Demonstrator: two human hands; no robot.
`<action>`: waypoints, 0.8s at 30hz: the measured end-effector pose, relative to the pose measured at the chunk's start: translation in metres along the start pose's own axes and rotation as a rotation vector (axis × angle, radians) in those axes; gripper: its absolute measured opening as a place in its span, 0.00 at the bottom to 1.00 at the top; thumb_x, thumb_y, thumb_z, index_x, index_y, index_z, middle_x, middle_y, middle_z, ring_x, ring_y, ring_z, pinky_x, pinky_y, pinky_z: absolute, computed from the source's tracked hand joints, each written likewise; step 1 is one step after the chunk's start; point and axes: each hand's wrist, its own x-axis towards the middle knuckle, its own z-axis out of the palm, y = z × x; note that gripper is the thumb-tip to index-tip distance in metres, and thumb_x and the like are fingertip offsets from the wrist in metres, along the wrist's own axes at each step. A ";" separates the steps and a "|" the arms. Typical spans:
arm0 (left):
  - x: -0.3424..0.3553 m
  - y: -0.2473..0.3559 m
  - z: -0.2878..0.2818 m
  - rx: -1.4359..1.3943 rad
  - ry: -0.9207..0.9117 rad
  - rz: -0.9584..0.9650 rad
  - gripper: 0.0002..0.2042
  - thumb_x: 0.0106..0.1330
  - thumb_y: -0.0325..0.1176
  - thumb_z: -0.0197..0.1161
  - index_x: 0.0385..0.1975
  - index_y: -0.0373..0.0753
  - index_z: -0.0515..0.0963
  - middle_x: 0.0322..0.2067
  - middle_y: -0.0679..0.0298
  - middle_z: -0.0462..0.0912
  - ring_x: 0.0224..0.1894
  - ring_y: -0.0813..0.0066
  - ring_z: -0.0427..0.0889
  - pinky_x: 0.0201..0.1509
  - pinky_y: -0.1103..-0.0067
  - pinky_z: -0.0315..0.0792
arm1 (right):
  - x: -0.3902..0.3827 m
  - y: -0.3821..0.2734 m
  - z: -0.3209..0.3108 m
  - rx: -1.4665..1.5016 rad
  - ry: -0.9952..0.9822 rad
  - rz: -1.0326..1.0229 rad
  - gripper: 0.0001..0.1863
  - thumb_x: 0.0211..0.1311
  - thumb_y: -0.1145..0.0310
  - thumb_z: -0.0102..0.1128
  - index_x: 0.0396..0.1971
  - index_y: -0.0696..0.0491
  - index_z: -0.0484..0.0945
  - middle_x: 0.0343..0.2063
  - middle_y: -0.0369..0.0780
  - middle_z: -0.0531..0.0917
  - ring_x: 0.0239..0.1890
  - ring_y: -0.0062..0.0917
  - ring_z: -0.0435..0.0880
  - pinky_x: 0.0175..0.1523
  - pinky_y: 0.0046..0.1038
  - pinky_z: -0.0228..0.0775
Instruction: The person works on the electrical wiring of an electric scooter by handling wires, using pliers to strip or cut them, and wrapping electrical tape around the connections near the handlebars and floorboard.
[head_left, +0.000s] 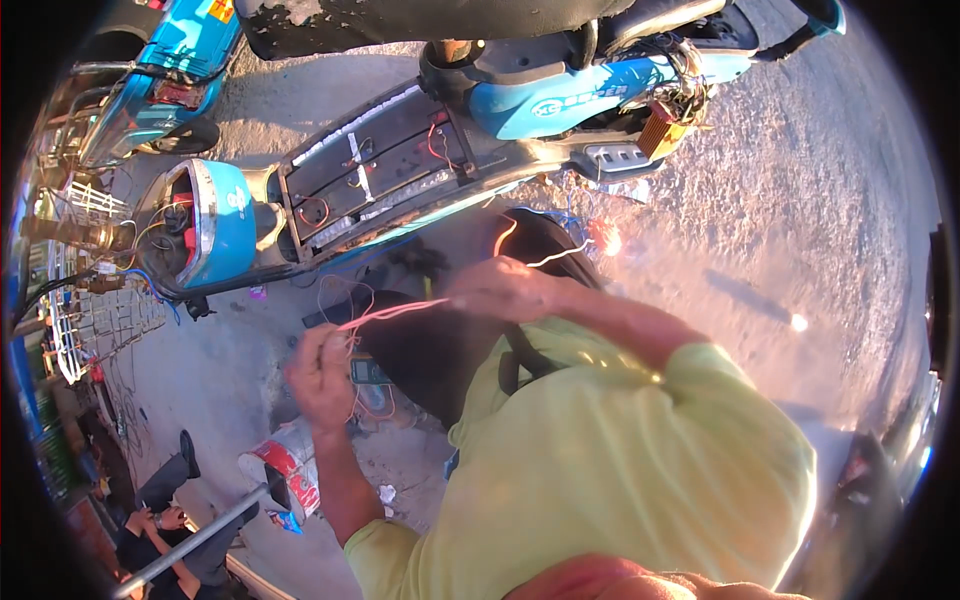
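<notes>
A pink-red electrical wire [395, 312], which looks doubled, is stretched between my two hands above my dark-trousered lap. My left hand [318, 372] pinches its left end, and thinner wire trails below the fingers. My right hand [500, 288] is closed round the other end; a pale wire end [562, 254] and an orange wire end [506, 234] stick out past it. Just beyond my hands stands a blue electric scooter [545, 105], its floor open over dark batteries [390, 160] with short red leads. A small meter with a screen [370, 372] lies below the wire, beside my left hand.
A red and white bucket [290, 465] stands on the ground at the lower left, near a metal pole [200, 540]. Another person's folded hands [155, 520] show beyond it. A second blue scooter [175, 75] and a wire basket [100, 320] are at the left.
</notes>
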 end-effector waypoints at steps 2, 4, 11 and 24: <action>0.009 -0.013 -0.033 -0.050 0.135 -0.025 0.07 0.72 0.31 0.59 0.34 0.34 0.79 0.21 0.74 0.71 0.21 0.87 0.64 0.23 0.83 0.58 | -0.017 0.021 -0.016 -0.135 0.001 0.011 0.15 0.73 0.61 0.57 0.44 0.59 0.82 0.37 0.46 0.85 0.38 0.38 0.85 0.45 0.34 0.78; 0.018 -0.021 -0.063 -0.078 0.204 -0.036 0.08 0.73 0.32 0.58 0.34 0.35 0.78 0.20 0.75 0.68 0.20 0.88 0.61 0.22 0.84 0.54 | -0.030 0.033 -0.038 -0.098 -0.005 0.154 0.15 0.73 0.62 0.57 0.45 0.59 0.82 0.36 0.46 0.85 0.39 0.35 0.86 0.45 0.33 0.77; 0.035 -0.046 -0.130 -0.195 0.479 -0.173 0.10 0.74 0.37 0.59 0.35 0.37 0.77 0.18 0.77 0.61 0.20 0.91 0.54 0.21 0.86 0.46 | -0.050 0.058 -0.077 0.100 -0.040 0.288 0.13 0.72 0.64 0.57 0.45 0.58 0.83 0.34 0.41 0.84 0.36 0.27 0.83 0.43 0.29 0.75; -0.013 -0.161 -0.220 -0.317 0.691 -0.321 0.10 0.73 0.38 0.62 0.33 0.39 0.78 0.15 0.77 0.59 0.14 0.92 0.51 0.17 0.87 0.44 | -0.013 0.067 -0.065 -0.269 -0.103 0.185 0.15 0.71 0.60 0.58 0.45 0.57 0.83 0.42 0.43 0.86 0.46 0.35 0.84 0.52 0.33 0.75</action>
